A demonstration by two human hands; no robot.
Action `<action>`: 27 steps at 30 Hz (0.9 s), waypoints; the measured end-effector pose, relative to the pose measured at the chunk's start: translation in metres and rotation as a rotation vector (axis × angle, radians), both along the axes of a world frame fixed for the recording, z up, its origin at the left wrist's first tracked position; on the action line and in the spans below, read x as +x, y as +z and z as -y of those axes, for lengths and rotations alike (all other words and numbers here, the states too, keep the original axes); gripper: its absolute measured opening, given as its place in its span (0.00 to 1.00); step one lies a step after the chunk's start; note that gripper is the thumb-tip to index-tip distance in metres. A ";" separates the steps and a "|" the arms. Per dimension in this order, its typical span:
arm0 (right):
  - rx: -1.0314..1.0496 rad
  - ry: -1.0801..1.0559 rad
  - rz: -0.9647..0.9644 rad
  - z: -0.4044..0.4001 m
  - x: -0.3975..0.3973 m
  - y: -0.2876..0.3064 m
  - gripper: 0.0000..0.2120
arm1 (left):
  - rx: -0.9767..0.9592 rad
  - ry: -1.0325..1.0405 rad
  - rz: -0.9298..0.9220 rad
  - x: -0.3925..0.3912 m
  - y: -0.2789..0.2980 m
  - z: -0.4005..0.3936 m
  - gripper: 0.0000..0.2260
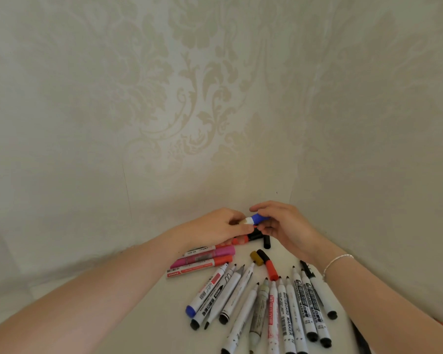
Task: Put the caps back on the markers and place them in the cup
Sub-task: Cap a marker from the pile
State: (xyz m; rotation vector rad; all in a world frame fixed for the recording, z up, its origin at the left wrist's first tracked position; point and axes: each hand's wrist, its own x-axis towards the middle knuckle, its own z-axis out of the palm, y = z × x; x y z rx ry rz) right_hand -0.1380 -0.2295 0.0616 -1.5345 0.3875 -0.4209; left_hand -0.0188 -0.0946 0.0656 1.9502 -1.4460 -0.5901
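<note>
Markers (274,310) lie fanned across the white tabletop (143,315), most uncapped, tips pointing away from you toward the wall.

Left side: bare tabletop beside your left forearm; that is the widest open room in view. A faint glassy shape sits at the far left edge of the view, too blurred to tell what it is.

Left of centre: three capped markers lie side by side, a pink one (202,256) and an orange-red one (200,268) among them, just under your left wrist.

Centre, near the wall: your left hand (215,226) pinches the white barrel of a marker, fingers curled round it. Your right hand (284,223) has its grip curled on the blue cap (258,218) at that marker's end; cap and barrel touch. Whether the cap is fully seated, you cannot tell. Below the hands lie a red-and-black marker and a loose black cap (266,242).

Centre right: a tan cap (256,258) and an orange marker with a black cap (269,267) lie touching.

Right: the fan runs under your right forearm, bracelet (336,263) at the wrist, close to the tabletop's right edge. Little room there.
</note>
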 end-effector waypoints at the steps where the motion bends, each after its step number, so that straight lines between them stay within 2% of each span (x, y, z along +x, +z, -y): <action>1: 0.007 -0.019 0.010 -0.001 0.001 0.001 0.10 | -0.008 0.000 0.006 -0.001 0.000 0.000 0.13; 4: -0.086 -0.153 -0.019 -0.004 0.006 0.004 0.11 | -0.036 0.023 0.064 -0.006 0.000 0.003 0.16; 6: -0.186 -0.226 -0.048 -0.008 0.010 0.004 0.11 | -0.101 0.056 0.103 -0.009 -0.001 0.007 0.13; 9: -0.285 -0.339 -0.016 -0.012 0.015 0.002 0.13 | -0.177 0.097 0.085 -0.015 0.000 0.012 0.11; 14: -0.444 -0.507 -0.039 -0.016 0.019 0.006 0.21 | -0.220 0.117 0.065 -0.020 0.010 0.013 0.15; 16: -0.494 -0.519 -0.086 -0.014 0.020 0.005 0.22 | -0.211 0.117 0.080 -0.020 0.013 0.013 0.15; 20: -0.459 -0.530 -0.124 -0.012 0.020 0.001 0.23 | -0.193 0.115 0.096 -0.021 0.014 0.014 0.17; 27: -0.496 -0.512 -0.175 -0.014 0.015 0.003 0.20 | -0.186 0.110 0.143 -0.019 0.012 0.017 0.18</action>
